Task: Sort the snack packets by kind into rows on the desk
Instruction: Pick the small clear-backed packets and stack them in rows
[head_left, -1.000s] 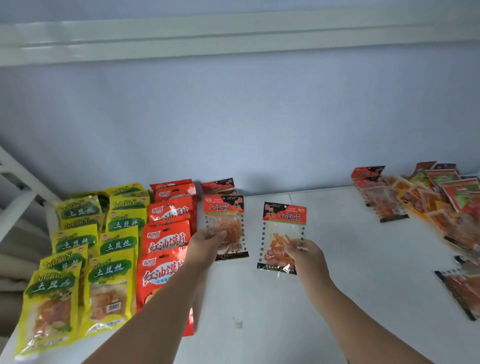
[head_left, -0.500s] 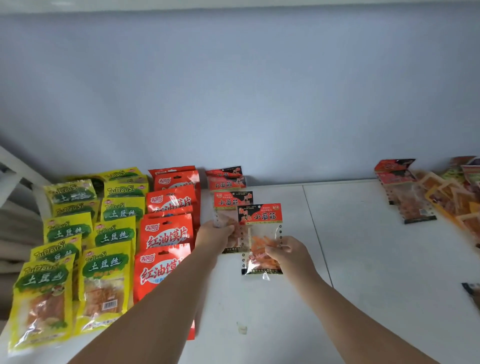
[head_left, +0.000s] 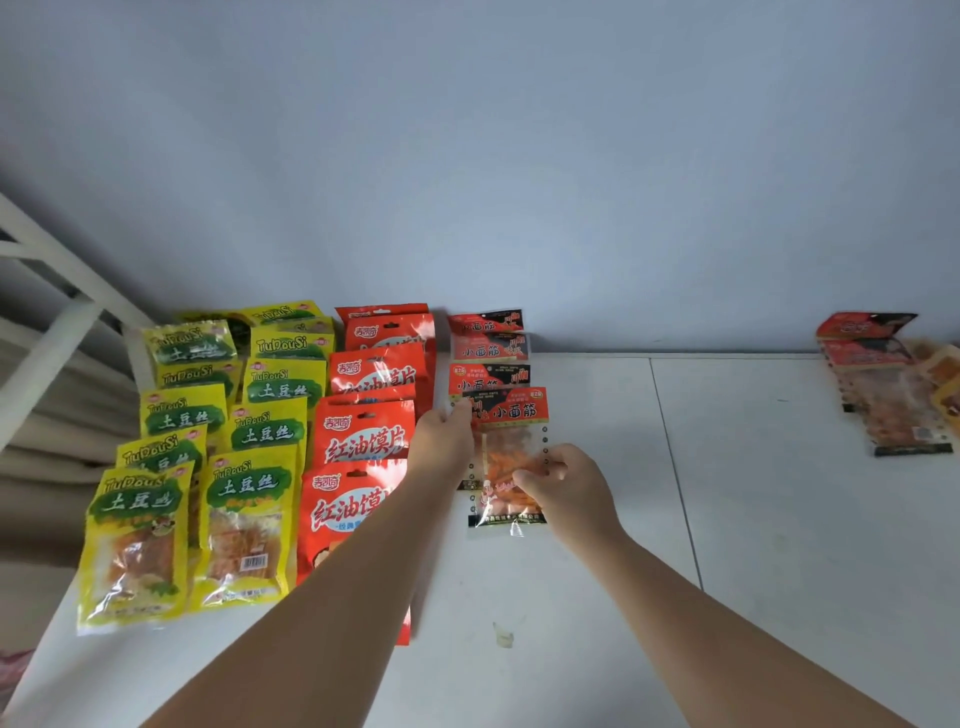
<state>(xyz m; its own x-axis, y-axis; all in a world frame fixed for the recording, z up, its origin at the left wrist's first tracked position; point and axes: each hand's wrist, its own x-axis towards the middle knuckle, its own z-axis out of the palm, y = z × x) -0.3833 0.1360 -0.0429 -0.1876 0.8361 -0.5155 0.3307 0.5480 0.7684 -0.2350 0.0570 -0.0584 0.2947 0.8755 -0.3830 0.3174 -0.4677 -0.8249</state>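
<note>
On the white desk (head_left: 597, 571) lie sorted rows: yellow packets (head_left: 249, 525) at the left, red-orange packets (head_left: 363, 441) beside them, then a row of small red-and-black packets (head_left: 488, 345) running back to the wall. A clear packet with a red-and-black header (head_left: 511, 415) lies at the front of that row, overlapping the one behind. My right hand (head_left: 563, 491) pinches its lower right part. My left hand (head_left: 441, 441) holds its upper left edge.
A heap of unsorted red and orange packets (head_left: 893, 384) lies at the far right by the wall. A white slanted frame (head_left: 57, 291) stands left of the desk. A small scrap (head_left: 503, 636) lies on the desk near me.
My right hand has carried the red-and-black packet leftward onto the front of its row. My left hand has stayed at that row and now grips the packet's upper left edge.
</note>
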